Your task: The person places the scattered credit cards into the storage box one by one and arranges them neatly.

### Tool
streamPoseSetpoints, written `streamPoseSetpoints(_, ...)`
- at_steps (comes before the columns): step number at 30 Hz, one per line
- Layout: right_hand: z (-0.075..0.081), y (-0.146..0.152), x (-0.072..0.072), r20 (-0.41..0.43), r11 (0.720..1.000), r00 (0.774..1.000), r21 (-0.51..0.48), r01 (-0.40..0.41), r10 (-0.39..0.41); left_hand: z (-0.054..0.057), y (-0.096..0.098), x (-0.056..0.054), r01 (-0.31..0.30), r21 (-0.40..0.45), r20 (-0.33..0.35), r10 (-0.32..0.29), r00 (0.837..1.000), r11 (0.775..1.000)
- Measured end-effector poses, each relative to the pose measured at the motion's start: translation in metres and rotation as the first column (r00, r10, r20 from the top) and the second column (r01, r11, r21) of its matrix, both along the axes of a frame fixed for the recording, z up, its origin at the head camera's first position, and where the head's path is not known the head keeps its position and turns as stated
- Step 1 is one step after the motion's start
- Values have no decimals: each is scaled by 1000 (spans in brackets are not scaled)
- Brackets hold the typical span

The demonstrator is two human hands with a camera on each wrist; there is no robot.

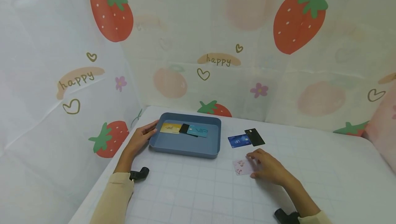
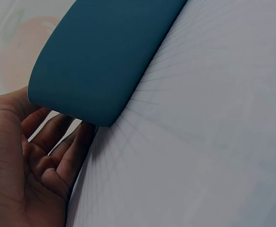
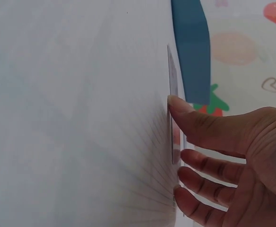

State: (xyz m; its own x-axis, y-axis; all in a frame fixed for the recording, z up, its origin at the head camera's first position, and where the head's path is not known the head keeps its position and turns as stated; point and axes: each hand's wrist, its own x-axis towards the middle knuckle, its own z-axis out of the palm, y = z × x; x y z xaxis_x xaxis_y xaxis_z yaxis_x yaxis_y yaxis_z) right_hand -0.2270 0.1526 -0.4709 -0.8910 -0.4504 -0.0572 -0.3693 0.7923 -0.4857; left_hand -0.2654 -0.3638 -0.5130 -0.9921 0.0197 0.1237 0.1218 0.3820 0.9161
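At the left end of a shallow blue-grey tray [image 1: 185,150], my left hand [image 1: 140,139] holds its side wall. In the left wrist view the thumb is up at the rim and the fingers lie against the outside of the tray [image 2: 104,56]. A pale pink card [image 1: 242,167] with a flowery print lies on the table, and my right hand [image 1: 269,167] pinches its right part between thumb and fingers. The right wrist view shows the thumb on the edge of that card [image 3: 171,75]. Behind it, a black card [image 1: 255,137] overlaps a blue card [image 1: 238,141].
Inside the tray lie a gold card [image 1: 170,128], a black card [image 1: 184,128] and a teal VIP card [image 1: 198,131] partly over the black one. The white table [image 1: 191,189] meets a curtain [image 1: 185,38] printed with strawberries at the back and left.
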Motion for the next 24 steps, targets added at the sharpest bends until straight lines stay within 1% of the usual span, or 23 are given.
streamPoseSetpoints(2,-1,-1,0,-2,1000,1000,19,1,-1,3,2,2,7,0,2,-7,1000,1000)
streamPoseSetpoints(9,-3,-2,1,-50,997,999,81,-16,20,33,14,19,21,-21,15,-21,1000,1000)
streamPoseSetpoints(11,-3,-1,1,-57,996,998,87,-17,22,35,15,21,22,-20,16,-22,1000,1000)
streamPoseSetpoints(18,-3,0,1,-63,997,998,76,-13,18,-1,-1,0,-4,0,2,4,1000,1000)
streamPoseSetpoints(24,-2,-1,0,-47,998,998,55,32,-30,-1,-1,0,-10,1,5,10,1000,1000)
